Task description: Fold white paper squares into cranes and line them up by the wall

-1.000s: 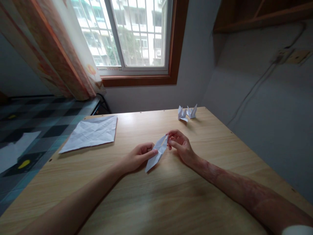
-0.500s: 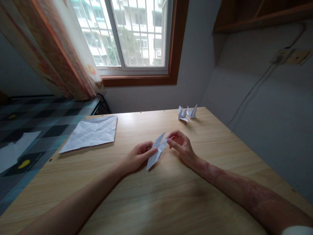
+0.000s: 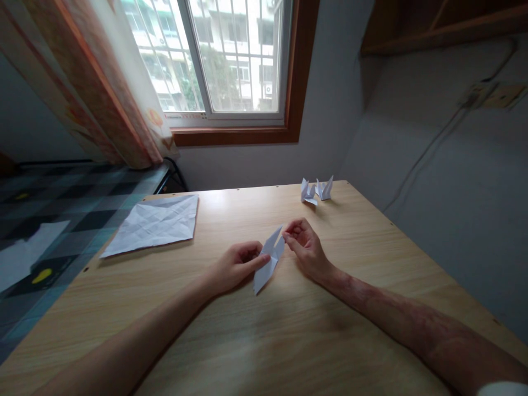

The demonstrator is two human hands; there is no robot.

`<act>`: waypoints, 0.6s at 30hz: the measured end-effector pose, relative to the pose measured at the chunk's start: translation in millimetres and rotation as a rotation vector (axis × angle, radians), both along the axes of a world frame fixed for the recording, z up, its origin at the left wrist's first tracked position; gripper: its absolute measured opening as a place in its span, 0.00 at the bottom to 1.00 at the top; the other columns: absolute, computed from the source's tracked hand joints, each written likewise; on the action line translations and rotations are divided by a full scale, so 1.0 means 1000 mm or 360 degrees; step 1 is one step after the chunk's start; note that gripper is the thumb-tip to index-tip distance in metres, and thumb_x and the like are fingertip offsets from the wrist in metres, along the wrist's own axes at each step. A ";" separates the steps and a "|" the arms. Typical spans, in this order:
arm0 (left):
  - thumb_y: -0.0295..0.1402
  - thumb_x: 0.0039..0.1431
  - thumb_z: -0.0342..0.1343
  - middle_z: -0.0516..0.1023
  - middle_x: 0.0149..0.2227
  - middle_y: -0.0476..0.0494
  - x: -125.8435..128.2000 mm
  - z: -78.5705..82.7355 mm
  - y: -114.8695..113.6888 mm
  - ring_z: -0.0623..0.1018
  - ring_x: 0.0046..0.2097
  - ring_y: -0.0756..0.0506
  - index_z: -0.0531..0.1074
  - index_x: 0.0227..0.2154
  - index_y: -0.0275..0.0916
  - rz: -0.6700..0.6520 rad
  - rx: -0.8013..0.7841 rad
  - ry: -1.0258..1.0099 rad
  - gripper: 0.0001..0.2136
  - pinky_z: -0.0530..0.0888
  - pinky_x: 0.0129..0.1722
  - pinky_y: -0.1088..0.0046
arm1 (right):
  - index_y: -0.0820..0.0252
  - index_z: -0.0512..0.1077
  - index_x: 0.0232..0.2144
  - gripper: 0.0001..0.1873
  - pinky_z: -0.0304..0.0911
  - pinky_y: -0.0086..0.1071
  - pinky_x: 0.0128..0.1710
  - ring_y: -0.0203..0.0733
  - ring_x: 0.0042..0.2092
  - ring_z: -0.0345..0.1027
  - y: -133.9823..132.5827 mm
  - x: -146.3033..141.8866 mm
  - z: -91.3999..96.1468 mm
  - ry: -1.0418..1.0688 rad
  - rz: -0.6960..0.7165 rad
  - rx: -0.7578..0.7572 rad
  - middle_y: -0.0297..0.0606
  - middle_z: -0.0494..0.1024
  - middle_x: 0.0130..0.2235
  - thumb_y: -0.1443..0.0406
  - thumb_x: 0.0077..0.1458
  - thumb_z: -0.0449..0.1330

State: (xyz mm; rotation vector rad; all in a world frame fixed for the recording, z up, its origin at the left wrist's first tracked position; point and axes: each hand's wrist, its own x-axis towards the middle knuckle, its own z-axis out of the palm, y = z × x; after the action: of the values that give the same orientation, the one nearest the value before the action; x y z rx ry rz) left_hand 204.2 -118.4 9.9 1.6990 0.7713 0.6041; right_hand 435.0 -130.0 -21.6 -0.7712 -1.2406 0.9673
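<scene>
Over the middle of the wooden table (image 3: 231, 341), my left hand (image 3: 243, 264) grips a folded white origami paper (image 3: 267, 270) between thumb and fingers. The paper is long and pointed, with two narrow tips at its far end and one point toward me. My right hand (image 3: 303, 242) is closed in a pinch at the right-hand tip of the same paper. Its thumb and index finger meet at that tip, and the other fingers curl in. The underside of the paper and the left fingertips behind it are hidden.
Two white folded paper cranes (image 3: 308, 192) (image 3: 324, 188) stand near the far right corner. A creased white sheet (image 3: 154, 225) lies at the table's left. Beyond that edge is a checked bed (image 3: 82, 192) with another paper (image 3: 33, 250). A window (image 3: 243, 60) is behind.
The folded paper and my left hand have shifted slightly right and toward me. My right hand has stayed nearly in place, its fingers curled a little more at the tip.
</scene>
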 end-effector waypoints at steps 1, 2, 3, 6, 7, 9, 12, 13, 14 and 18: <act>0.52 0.69 0.63 0.69 0.30 0.51 0.000 0.001 0.000 0.68 0.32 0.49 0.74 0.34 0.36 0.0003 0.0004 0.0003 0.21 0.64 0.31 0.73 | 0.53 0.70 0.41 0.12 0.66 0.33 0.40 0.41 0.40 0.69 -0.001 0.000 -0.001 -0.0017 0.0015 0.0010 0.34 0.74 0.38 0.57 0.66 0.68; 0.52 0.69 0.63 0.69 0.30 0.51 0.000 0.001 -0.001 0.67 0.32 0.49 0.74 0.33 0.36 0.0005 0.0009 0.0006 0.22 0.63 0.31 0.73 | 0.53 0.70 0.41 0.11 0.66 0.33 0.40 0.40 0.40 0.68 -0.001 0.000 -0.001 -0.0032 0.0038 0.0012 0.34 0.74 0.39 0.57 0.68 0.67; 0.52 0.69 0.63 0.68 0.29 0.51 0.001 0.002 -0.001 0.67 0.32 0.49 0.75 0.33 0.36 0.0007 0.0015 0.0011 0.22 0.63 0.31 0.73 | 0.53 0.70 0.41 0.10 0.65 0.32 0.40 0.40 0.39 0.68 -0.002 0.000 -0.002 -0.0047 0.0062 0.0006 0.34 0.73 0.39 0.57 0.69 0.66; 0.53 0.68 0.63 0.69 0.30 0.50 0.001 0.003 -0.002 0.68 0.32 0.48 0.75 0.33 0.36 0.0011 0.0021 0.0017 0.22 0.63 0.31 0.73 | 0.52 0.70 0.44 0.09 0.63 0.32 0.38 0.40 0.38 0.67 -0.003 0.001 -0.004 -0.0082 0.0088 -0.0034 0.33 0.73 0.38 0.56 0.70 0.64; 0.53 0.68 0.63 0.70 0.30 0.50 0.001 0.003 -0.003 0.68 0.32 0.48 0.76 0.34 0.36 0.0019 0.0024 0.0012 0.22 0.64 0.31 0.73 | 0.52 0.70 0.45 0.09 0.62 0.32 0.37 0.40 0.37 0.67 -0.003 0.001 -0.004 -0.0089 0.0085 -0.0041 0.32 0.73 0.38 0.56 0.70 0.64; 0.53 0.68 0.63 0.70 0.30 0.50 0.002 0.004 -0.003 0.68 0.32 0.48 0.76 0.34 0.36 0.0039 0.0034 0.0004 0.22 0.64 0.32 0.74 | 0.52 0.70 0.47 0.10 0.61 0.32 0.37 0.40 0.37 0.66 -0.003 0.001 -0.005 -0.0093 0.0081 -0.0036 0.32 0.74 0.37 0.56 0.71 0.63; 0.53 0.68 0.63 0.71 0.30 0.50 0.002 0.003 -0.002 0.68 0.32 0.48 0.76 0.33 0.36 0.0073 0.0033 -0.0020 0.22 0.64 0.32 0.74 | 0.52 0.69 0.47 0.11 0.57 0.31 0.33 0.37 0.32 0.62 -0.003 0.000 -0.002 -0.0049 0.0110 -0.0055 0.29 0.72 0.33 0.55 0.72 0.63; 0.53 0.68 0.63 0.71 0.30 0.50 0.003 0.002 -0.001 0.68 0.33 0.48 0.76 0.33 0.36 0.0092 0.0020 -0.0039 0.22 0.64 0.32 0.74 | 0.52 0.69 0.48 0.12 0.54 0.31 0.31 0.36 0.30 0.58 -0.004 -0.001 0.000 -0.0022 0.0123 -0.0079 0.27 0.70 0.31 0.54 0.72 0.63; 0.53 0.68 0.63 0.72 0.30 0.49 0.003 0.002 0.000 0.69 0.33 0.48 0.77 0.33 0.36 0.0115 -0.0002 -0.0067 0.22 0.65 0.33 0.74 | 0.52 0.69 0.48 0.13 0.51 0.31 0.29 0.36 0.27 0.55 -0.004 -0.001 0.002 0.0000 0.0138 -0.0107 0.25 0.67 0.29 0.52 0.72 0.63; 0.51 0.68 0.65 0.80 0.37 0.44 0.003 0.000 0.006 0.75 0.39 0.45 0.82 0.37 0.36 0.0211 -0.0042 -0.0222 0.20 0.71 0.42 0.71 | 0.52 0.70 0.50 0.19 0.51 0.31 0.27 0.37 0.26 0.54 -0.007 0.001 0.008 -0.0031 0.0198 -0.0148 0.23 0.62 0.25 0.47 0.71 0.62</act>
State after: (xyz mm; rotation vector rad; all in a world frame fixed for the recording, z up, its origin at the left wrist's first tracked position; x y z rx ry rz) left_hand 207.1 -112.5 10.0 1.5721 0.7923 0.7923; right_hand 435.7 -136.9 -14.0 -0.7848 -1.2797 1.1278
